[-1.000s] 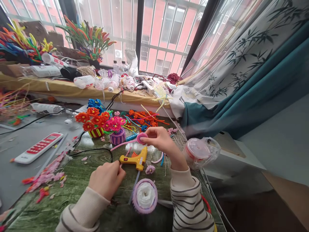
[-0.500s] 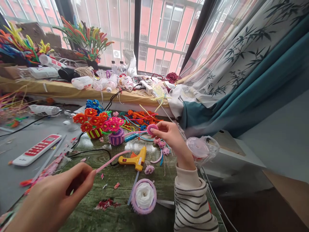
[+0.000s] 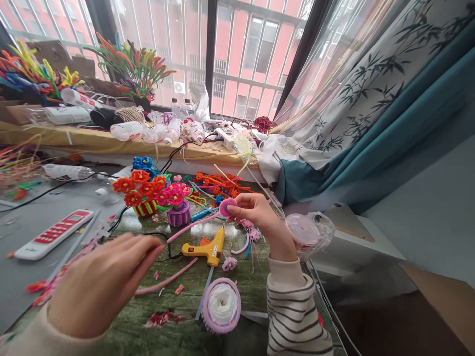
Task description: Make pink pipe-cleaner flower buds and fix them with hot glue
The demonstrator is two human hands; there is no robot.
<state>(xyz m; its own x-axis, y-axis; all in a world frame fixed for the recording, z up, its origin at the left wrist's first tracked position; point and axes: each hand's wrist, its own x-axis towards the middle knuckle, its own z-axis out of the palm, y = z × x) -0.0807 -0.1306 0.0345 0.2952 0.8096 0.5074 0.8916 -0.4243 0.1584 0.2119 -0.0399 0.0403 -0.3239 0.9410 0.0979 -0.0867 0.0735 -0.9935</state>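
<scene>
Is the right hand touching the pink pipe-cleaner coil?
Touching. The head view shows the thumb and fingers of the right hand pinching the pink pipe-cleaner coil at its edge.

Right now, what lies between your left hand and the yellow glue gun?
In the head view, a loose pink pipe cleaner and a black cable lie there.

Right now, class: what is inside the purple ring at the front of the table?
A white fluffy coil fills the purple pipe-cleaner ring, wound around a small central hollow. The hollow's bottom and whatever lies under the coil are covered.
</scene>
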